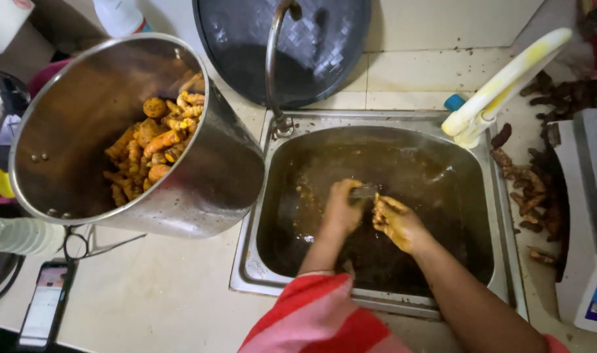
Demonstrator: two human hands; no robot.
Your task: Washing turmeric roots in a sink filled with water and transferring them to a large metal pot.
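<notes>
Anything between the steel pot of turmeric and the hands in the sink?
Head view: only the sink left rim and wall separate the pot from the left hand; nothing else.

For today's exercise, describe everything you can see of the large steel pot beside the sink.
The large round shiny steel pot lies tipped on the pale counter left of the steel sink, its open mouth facing the camera. Rivets show on the dull inner wall. Inside is a heap of orange-yellow peeled roots. Its side overhangs the sink's left rim. Neither hand touches it.
</notes>
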